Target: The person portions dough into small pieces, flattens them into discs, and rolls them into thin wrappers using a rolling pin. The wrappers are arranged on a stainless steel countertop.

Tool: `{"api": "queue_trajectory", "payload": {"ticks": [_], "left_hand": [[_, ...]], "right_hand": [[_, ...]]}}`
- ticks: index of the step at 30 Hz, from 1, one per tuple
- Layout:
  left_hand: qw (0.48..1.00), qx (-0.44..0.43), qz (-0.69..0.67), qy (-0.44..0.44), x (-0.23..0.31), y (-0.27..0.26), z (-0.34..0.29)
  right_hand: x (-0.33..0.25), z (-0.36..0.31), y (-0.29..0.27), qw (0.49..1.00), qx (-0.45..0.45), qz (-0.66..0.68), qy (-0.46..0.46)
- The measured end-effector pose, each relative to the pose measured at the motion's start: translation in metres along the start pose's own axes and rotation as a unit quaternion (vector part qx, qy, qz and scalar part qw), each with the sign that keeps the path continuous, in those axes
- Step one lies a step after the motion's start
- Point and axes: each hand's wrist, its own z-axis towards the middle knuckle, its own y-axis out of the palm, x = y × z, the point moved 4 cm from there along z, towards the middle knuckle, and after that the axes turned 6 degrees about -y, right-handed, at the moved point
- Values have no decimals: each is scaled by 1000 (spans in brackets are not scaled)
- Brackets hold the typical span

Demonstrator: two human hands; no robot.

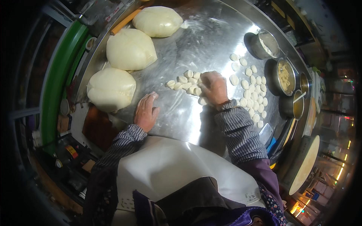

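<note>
One red-yellow label [71,151], unreadably small; right hand [215,89] at dough pieces [182,79].

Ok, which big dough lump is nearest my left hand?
The front dough lump, closest to you; the middle one and back one lie farther from your left hand.

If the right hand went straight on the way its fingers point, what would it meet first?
Pointing toward the person's left, the right hand would probably meet the cluster of small dough pieces first; they lie right beside it, though this view cannot settle whether they touch.
</note>
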Motion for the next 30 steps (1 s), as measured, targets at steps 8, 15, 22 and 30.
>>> {"api": "queue_trajectory", "payload": {"ticks": [8, 15, 22, 30], "left_hand": [[1000, -3, 0, -9, 0, -1, 2], [999, -31, 5, -35, 0, -2, 3], [999, -29, 3, -32, 1, -3, 5], [999, -20, -11, -35, 1, -2, 3]], "right_hand": [[59, 65, -12, 994, 23, -8, 103], [65, 78, 52, 968, -69, -219, 102], [71, 87, 27, 990, -46, 74, 107], [16, 27, 9, 995, -81, 51, -43]]}}
